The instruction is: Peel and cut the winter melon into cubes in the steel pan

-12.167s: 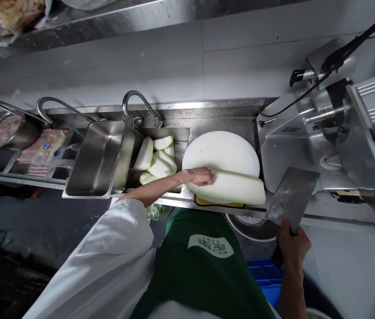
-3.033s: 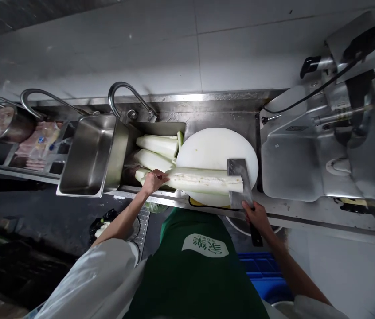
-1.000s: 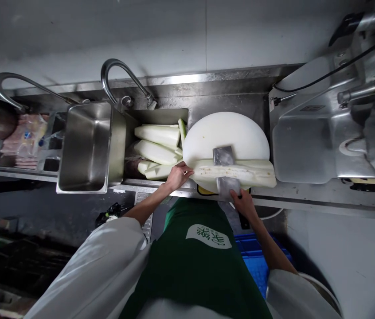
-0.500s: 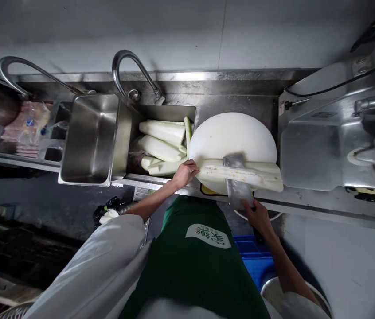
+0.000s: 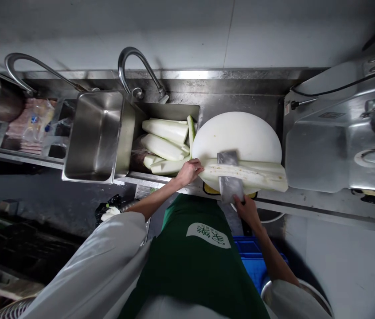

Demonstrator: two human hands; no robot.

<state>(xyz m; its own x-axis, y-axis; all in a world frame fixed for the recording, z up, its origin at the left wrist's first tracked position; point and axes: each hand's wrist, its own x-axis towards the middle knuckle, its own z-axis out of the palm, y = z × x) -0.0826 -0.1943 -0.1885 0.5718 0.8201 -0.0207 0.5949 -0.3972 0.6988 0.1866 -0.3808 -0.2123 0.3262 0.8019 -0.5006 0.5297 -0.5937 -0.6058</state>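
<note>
A long pale peeled winter-melon piece lies across the near edge of the round white cutting board. My left hand grips its left end, fingers closed. My right hand is closed around the handle of a wide cleaver, whose blade lies flat over the melon's left-middle part, scraping along the seedy inner face. Several more peeled melon pieces are stacked in the sink just left of the board.
A steel tub stands in the sink to the left, under curved taps. A metal slicing machine fills the counter on the right. Packaged food and a pot lie far left. A blue crate sits below the counter.
The cleaver has slid a little leftward along the melon since half a second ago. My left hand keeps its hold on the melon's end.
</note>
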